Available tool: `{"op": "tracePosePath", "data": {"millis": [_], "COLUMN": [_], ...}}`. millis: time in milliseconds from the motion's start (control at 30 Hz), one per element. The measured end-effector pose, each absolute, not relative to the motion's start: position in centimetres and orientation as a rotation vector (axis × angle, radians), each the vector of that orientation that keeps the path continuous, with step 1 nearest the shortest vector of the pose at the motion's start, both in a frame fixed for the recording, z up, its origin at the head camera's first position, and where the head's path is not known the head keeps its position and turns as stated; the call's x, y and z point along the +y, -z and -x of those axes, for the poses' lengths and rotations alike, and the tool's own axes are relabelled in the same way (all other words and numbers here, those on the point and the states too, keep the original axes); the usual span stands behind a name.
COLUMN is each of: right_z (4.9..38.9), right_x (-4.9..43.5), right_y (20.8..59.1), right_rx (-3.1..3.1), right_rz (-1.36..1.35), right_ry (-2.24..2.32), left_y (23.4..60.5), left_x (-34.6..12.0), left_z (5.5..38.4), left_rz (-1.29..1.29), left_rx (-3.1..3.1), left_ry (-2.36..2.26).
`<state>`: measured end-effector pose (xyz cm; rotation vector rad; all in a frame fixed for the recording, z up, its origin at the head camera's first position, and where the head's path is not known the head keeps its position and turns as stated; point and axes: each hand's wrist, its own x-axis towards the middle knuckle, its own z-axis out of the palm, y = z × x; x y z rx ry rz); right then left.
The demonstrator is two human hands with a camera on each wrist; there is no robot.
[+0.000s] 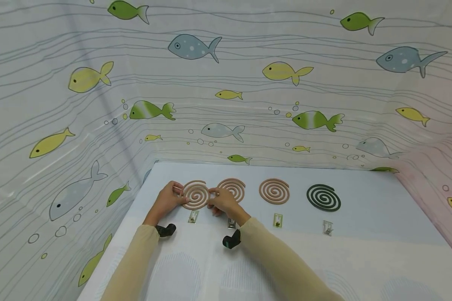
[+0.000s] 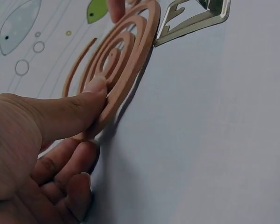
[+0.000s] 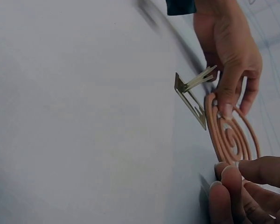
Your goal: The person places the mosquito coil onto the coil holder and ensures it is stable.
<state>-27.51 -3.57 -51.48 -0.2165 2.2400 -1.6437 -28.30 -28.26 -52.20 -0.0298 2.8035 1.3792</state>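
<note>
My left hand (image 1: pixel 169 198) and right hand (image 1: pixel 226 202) hold a brown mosquito coil (image 1: pixel 196 195) between them, at the left end of the row. In the left wrist view the left thumb lies on the coil's face (image 2: pixel 140 51), with fingers beneath its edge, and the coil is tilted up from the table. From the right wrist view, the fingers of my right hand (image 3: pixel 252 182) pinch the opposite rim. A small metal coil stand (image 1: pixel 193 216) lies just in front of the coil; its prongs stick up in the right wrist view.
Along the row to the right lie two more brown coils (image 1: pixel 232 184) (image 1: pixel 274 191), the nearer partly behind my right hand, and a dark green coil (image 1: pixel 323 197). Metal stands (image 1: pixel 278 220) (image 1: pixel 327 228) sit in front of them. A fish-patterned curtain (image 1: pixel 248 113) closes off the white table.
</note>
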Motion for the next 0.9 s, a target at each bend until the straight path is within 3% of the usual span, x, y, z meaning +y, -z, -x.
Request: {"op": "tracePosePath", "data": {"millis": [367, 900], "right_z": [27.6, 27.6], "right_x": [-3.4, -3.7], "right_y": [51.7, 51.4], "right_rx": [2.225, 2.102], "right_rz": [0.281, 0.301], "right_ry": [1.665, 1.822], "left_y": [52.5, 52.3], "left_x": [-30.1, -30.1], "left_z": [28.5, 28.3], "left_rz": [-0.014, 0.144], "left_rx": [2.433, 2.290], "left_ry": [-1.781, -1.976]}}
